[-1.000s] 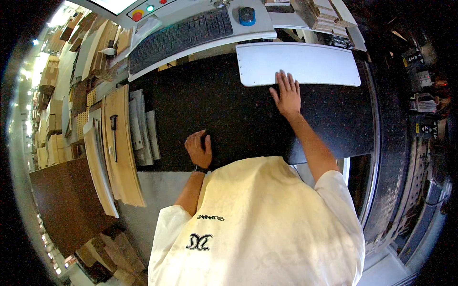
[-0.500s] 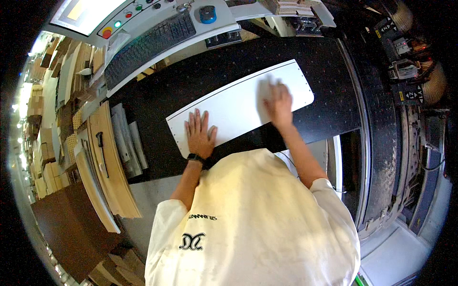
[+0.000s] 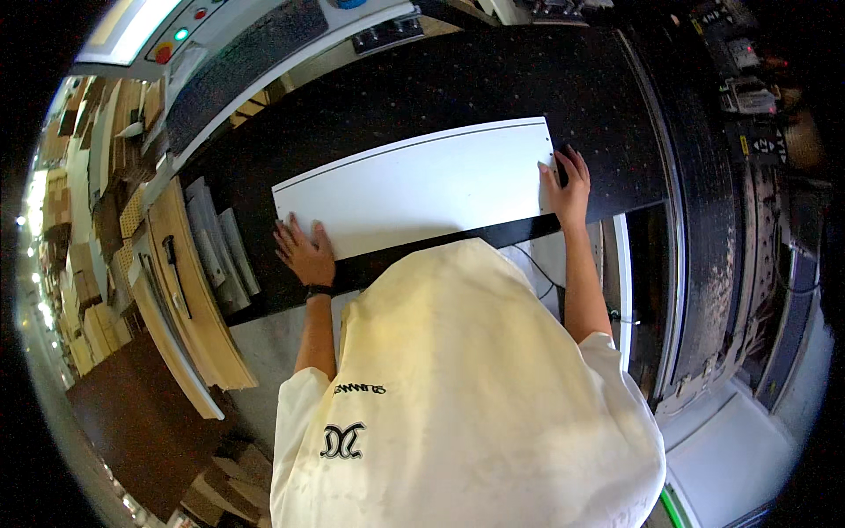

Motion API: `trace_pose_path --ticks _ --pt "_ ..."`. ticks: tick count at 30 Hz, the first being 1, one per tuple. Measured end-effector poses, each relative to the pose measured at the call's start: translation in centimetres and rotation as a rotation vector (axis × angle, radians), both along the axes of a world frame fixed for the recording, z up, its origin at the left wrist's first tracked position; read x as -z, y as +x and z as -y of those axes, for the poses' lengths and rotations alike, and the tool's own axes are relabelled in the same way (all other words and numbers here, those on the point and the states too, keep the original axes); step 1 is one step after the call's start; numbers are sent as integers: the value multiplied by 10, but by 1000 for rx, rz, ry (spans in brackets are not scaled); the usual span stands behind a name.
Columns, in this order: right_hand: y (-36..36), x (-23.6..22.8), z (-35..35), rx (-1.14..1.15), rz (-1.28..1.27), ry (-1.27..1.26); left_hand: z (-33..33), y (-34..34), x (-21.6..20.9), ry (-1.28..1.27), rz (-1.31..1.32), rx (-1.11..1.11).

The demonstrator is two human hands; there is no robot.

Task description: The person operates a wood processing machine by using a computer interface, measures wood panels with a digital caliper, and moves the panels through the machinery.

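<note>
Panel [image 3: 414, 189]: white, long, lying across the black table [image 3: 598, 88] in front of the person, slightly askew, with its right end farther from the body. A dark line runs along its far long edge; small dark holes show near the right end.

Left hand [image 3: 304, 253]: at the panel's left end, near corner. Fingers parted and loosely bent, out past the end; thumb over the white face. Contact appears light. Cannot tell whether the fingertips curl under the edge.

Right hand [image 3: 570, 192]: at the panel's right end. About half open, thumb over the face, fingers beyond the edge, so the end lies between them. Whether it pinches or merely rests there, cannot tell.

Reading of the hold: 1 hand per end probably gives control over both position and angle, while the table seems to bear the weight. Thumbs above and fingers outside would steady the ends and leave the middle of the face uncovered. The panel lies close to the body, likely so that both arms reach without strain.

Surroundings: grey strips [image 3: 211, 251] lie at the table's left end, beside pale boards [image 3: 216, 339] with a dark-handled tool [image 3: 174, 264] on top. Set to the side, these stay well apart from the panel, presumably to keep its space free. Wristband [image 3: 319, 289] on the left wrist.
</note>
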State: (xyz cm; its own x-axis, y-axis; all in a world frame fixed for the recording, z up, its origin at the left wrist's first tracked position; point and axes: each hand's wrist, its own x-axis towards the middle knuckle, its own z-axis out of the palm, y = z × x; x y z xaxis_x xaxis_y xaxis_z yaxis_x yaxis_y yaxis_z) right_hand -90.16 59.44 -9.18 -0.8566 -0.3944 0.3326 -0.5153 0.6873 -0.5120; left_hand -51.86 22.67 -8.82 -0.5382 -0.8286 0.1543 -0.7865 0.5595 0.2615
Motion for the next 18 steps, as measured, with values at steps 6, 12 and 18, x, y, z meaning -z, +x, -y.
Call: trace_pose_path --ticks 6,12,18 --pt "-7 1 -14 46 -46 -82 17 12 10 -36 -76 8" --pt "-3 2 -59 351 -74 -55 31 8 16 -51 -62 72" --pt "39 9 -65 278 35 -123 35 10 14 -42 -71 107"
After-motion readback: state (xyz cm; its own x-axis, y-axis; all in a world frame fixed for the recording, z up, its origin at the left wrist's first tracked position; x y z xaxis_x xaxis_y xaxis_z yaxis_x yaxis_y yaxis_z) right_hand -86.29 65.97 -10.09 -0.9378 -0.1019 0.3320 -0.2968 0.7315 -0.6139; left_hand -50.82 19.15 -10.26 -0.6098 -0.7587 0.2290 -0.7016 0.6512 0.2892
